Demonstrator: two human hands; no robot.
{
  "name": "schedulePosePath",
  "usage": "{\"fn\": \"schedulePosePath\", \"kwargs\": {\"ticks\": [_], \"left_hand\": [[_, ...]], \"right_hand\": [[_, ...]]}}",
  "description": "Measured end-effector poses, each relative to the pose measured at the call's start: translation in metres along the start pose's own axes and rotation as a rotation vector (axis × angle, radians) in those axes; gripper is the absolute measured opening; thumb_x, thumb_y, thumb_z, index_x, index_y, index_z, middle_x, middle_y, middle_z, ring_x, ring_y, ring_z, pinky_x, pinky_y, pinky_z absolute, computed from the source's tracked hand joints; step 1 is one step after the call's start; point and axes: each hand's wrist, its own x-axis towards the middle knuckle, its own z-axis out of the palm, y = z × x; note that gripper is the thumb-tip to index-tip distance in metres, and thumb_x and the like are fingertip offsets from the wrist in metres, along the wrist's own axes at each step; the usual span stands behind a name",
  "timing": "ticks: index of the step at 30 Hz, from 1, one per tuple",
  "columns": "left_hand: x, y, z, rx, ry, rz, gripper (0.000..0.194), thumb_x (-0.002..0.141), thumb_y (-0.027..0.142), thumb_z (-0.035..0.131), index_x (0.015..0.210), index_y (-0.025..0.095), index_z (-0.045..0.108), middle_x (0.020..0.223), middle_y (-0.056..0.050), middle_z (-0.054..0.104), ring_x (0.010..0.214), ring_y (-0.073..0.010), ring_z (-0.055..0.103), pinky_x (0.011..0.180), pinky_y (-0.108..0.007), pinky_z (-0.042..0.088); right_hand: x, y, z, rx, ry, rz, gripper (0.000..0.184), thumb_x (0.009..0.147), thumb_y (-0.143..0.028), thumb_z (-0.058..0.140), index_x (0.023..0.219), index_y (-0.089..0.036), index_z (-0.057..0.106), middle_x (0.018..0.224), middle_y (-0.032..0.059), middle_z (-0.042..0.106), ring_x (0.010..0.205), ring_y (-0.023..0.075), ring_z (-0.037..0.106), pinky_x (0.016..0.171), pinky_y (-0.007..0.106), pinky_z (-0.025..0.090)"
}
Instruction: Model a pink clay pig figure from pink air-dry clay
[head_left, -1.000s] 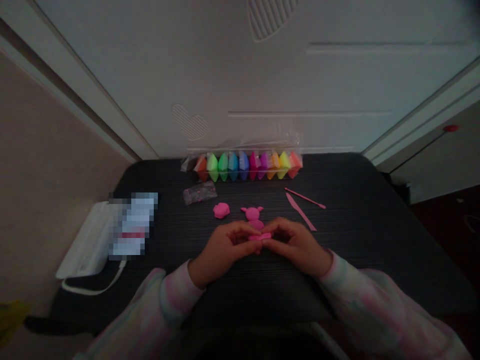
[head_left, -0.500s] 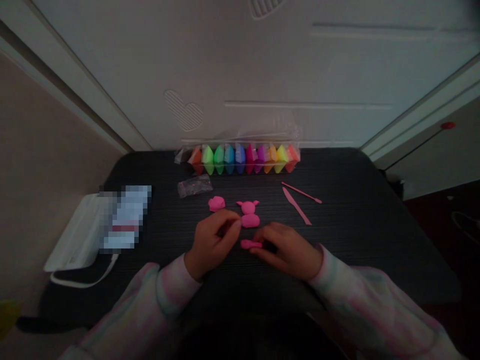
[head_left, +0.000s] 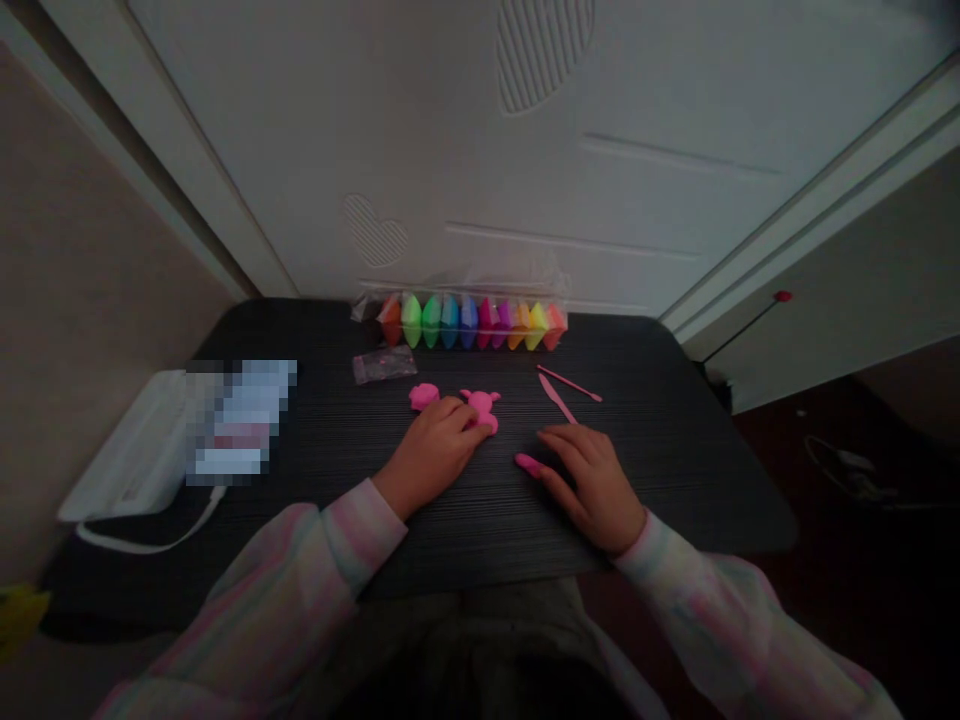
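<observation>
A small pink clay figure [head_left: 484, 402], with a round head, two pointed ears and a body below, lies on the dark table. My left hand [head_left: 435, 450] is closed at the left side of its body, its fingertips covering part of the clay. To the right, my right hand [head_left: 589, 480] has its thumb against a pink clay roll [head_left: 528, 463], one end of which goes under the curled fingers. Left of the figure, a pink clay lump [head_left: 424, 397] sits just beyond my left knuckles.
A pink modelling knife [head_left: 556, 396] and a thin pink stick tool [head_left: 570, 383] lie beyond my right hand. Bagged clay in several colours [head_left: 469, 322] lines the back edge near a clear wrapper [head_left: 385, 365]. A white device [head_left: 124, 450] with a cable stands at left.
My left hand has moved onto the figure's body. My right hand has shifted right, away from the figure, together with the clay roll. The camera view has turned somewhat.
</observation>
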Motion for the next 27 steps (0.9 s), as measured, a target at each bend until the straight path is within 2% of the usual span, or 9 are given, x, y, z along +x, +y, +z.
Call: {"fn": "schedulePosePath", "kwargs": {"ticks": [2, 7, 10, 12, 14, 18, 23, 27], "left_hand": [[0.001, -0.002, -0.001, 0.013, 0.033, -0.003, 0.021, 0.083, 0.018, 0.046, 0.095, 0.017, 0.063, 0.084, -0.006, 0.061, 0.083, -0.0198, 0.049, 0.074, -0.033, 0.043], [0.003, -0.002, -0.001, -0.002, 0.071, -0.029, 0.019, 0.082, 0.016, 0.046, 0.09, 0.017, 0.064, 0.084, -0.007, 0.061, 0.083, -0.0196, 0.049, 0.074, -0.033, 0.042], [0.003, -0.002, 0.0, -0.074, 0.072, -0.053, 0.017, 0.082, 0.018, 0.047, 0.085, 0.016, 0.064, 0.083, -0.007, 0.06, 0.084, -0.0195, 0.049, 0.076, -0.033, 0.042], [0.003, -0.002, 0.001, -0.124, 0.108, -0.087, 0.017, 0.082, 0.019, 0.047, 0.083, 0.015, 0.063, 0.082, -0.007, 0.06, 0.084, -0.0189, 0.049, 0.077, -0.033, 0.042], [0.002, -0.004, 0.001, -0.169, 0.168, -0.127, 0.016, 0.081, 0.017, 0.047, 0.082, 0.014, 0.063, 0.083, -0.007, 0.061, 0.083, -0.0184, 0.049, 0.078, -0.033, 0.042], [0.001, -0.006, 0.0, -0.225, 0.268, -0.162, 0.015, 0.081, 0.015, 0.047, 0.083, 0.013, 0.062, 0.083, -0.007, 0.061, 0.082, -0.0176, 0.05, 0.079, -0.034, 0.042], [0.0, -0.006, -0.001, -0.251, 0.313, -0.174, 0.015, 0.08, 0.015, 0.047, 0.082, 0.014, 0.062, 0.081, -0.006, 0.062, 0.08, -0.017, 0.051, 0.077, -0.034, 0.043], [0.0, -0.006, -0.002, -0.254, 0.325, -0.182, 0.015, 0.081, 0.016, 0.047, 0.081, 0.014, 0.062, 0.081, -0.006, 0.062, 0.079, -0.0169, 0.052, 0.077, -0.034, 0.043]], "right_hand": [[0.005, 0.0, 0.001, 0.009, 0.0, -0.034, 0.036, 0.087, -0.032, 0.039, 0.113, -0.01, 0.051, 0.113, 0.0144, 0.057, 0.108, 0.0234, 0.049, 0.091, 0.042, 0.038], [0.003, -0.006, 0.012, -0.017, -0.258, -0.192, 0.055, 0.084, -0.037, 0.042, 0.128, -0.005, 0.037, 0.132, 0.0183, 0.043, 0.124, 0.0253, 0.036, 0.1, 0.044, 0.035], [-0.008, -0.018, 0.015, -0.034, -0.337, -0.215, 0.064, 0.082, -0.042, 0.044, 0.13, -0.001, 0.033, 0.135, 0.0208, 0.037, 0.127, 0.0258, 0.033, 0.102, 0.044, 0.034], [-0.013, -0.025, 0.016, -0.013, -0.366, -0.283, 0.067, 0.081, -0.048, 0.044, 0.129, -0.003, 0.035, 0.136, 0.0186, 0.036, 0.128, 0.0251, 0.03, 0.103, 0.042, 0.033], [-0.014, -0.027, 0.015, -0.005, -0.369, -0.312, 0.07, 0.08, -0.053, 0.043, 0.129, -0.004, 0.037, 0.136, 0.0175, 0.037, 0.128, 0.0252, 0.03, 0.104, 0.042, 0.031], [-0.009, -0.023, 0.015, -0.067, -0.343, -0.179, 0.066, 0.082, -0.046, 0.041, 0.129, 0.0, 0.035, 0.135, 0.0225, 0.036, 0.127, 0.0258, 0.033, 0.102, 0.045, 0.033], [-0.012, -0.021, 0.013, -0.05, -0.358, -0.273, 0.071, 0.079, -0.051, 0.044, 0.13, -0.003, 0.034, 0.137, 0.0191, 0.034, 0.129, 0.0247, 0.029, 0.105, 0.043, 0.03], [-0.012, -0.018, 0.011, -0.112, -0.33, -0.186, 0.066, 0.082, -0.046, 0.042, 0.13, -0.001, 0.034, 0.135, 0.0208, 0.037, 0.127, 0.0267, 0.032, 0.103, 0.048, 0.029]]}}
